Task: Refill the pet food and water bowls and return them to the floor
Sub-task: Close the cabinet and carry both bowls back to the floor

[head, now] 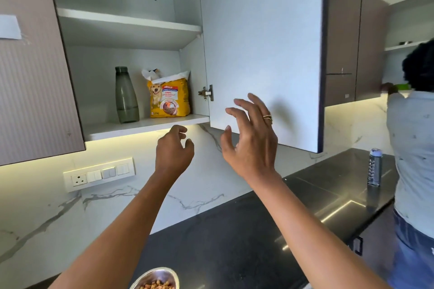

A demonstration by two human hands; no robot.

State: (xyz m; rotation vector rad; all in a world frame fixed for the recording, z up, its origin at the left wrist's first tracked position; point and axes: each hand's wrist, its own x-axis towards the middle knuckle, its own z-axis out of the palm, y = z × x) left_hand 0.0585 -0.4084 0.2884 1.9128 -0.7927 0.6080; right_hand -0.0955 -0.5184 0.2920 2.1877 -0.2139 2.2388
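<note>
A yellow bag of dog food (169, 98) stands upright on the lower shelf of the open wall cabinet, with a grey water bottle (126, 95) to its left. My left hand (173, 150) is raised just below that shelf's front edge, fingers curled and holding nothing. My right hand (251, 138) is spread in front of the lower part of the open cabinet door (260, 30), holding nothing. A steel bowl (155, 279) with brown kibble sits on the black counter at the bottom edge of the view, partly cut off.
The black counter (258, 230) runs to the right, with a tall can (374, 166) standing on it. Another person in a pale shirt (413, 148) stands at the right edge, reaching into a further cabinet. A switch panel (98, 173) is on the marble backsplash.
</note>
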